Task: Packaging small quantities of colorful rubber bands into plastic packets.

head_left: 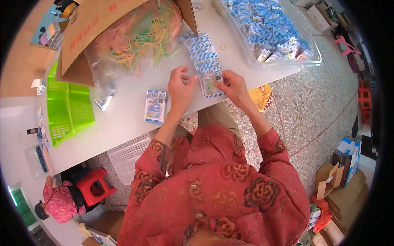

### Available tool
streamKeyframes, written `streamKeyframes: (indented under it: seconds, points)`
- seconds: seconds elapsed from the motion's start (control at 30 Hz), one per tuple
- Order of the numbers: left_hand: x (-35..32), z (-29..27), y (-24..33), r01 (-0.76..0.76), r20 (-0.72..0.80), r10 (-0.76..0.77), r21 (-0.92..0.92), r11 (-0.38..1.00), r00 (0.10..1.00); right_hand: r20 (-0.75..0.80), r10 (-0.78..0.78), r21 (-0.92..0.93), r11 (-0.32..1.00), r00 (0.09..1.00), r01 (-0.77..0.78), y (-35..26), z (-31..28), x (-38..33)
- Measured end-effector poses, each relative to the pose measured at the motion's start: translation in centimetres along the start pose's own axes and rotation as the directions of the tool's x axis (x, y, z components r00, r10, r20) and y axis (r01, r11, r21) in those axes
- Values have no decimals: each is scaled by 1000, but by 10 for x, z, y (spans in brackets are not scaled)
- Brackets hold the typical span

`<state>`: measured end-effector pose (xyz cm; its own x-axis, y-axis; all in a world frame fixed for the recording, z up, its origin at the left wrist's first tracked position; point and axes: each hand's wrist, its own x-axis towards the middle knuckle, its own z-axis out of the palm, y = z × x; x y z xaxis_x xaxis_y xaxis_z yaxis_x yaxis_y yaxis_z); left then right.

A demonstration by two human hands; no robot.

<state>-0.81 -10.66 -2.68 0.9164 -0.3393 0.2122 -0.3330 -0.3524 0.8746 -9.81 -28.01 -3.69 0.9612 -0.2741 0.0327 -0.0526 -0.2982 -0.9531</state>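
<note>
A row of overlapping blue-and-white packets (207, 61) runs up the white table in front of me. At its near end lies a packet (212, 87) with a see-through window, small coloured pieces showing inside. My right hand (234, 88) pinches the right edge of this packet between thumb and fingers. Just left of the row, my left hand (180, 88) is loosely curled, thumb and fingers apart, with nothing visible in it. A separate blue-and-white pack (155, 106) lies flat to the left of that hand.
A cardboard box (102, 24) on its side holds a clear bag of thin coloured sticks (143, 45). Left stands a green basket (67, 102); at the back right, a clear tub (283, 63) full of packets. Another person (63, 201) sits near a red stool (94, 186).
</note>
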Motion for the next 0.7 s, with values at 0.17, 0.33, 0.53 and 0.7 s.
streamKeyframes:
  seconds: [0.17, 0.33, 0.53, 0.7]
  points:
    - [51, 0, -20, 52, -17, -51, 25, 998, 999, -88, -52, -160, 986, 995, 37, 4, 3, 2]
    - [83, 11, -31, 150, 43, -149, -13, 989, 988, -149, -121, -198, 976, 981, 90, 4, 6, -1]
    - [106, 23, -47, 138, 17, -137, -158, 978, 990, -162, -188, -219, 964, 969, 151, 7, 9, 3]
    - [83, 30, -38, 183, -74, -202, -209, 961, 977, -171, -190, -213, 965, 967, 152, 6, 9, 0]
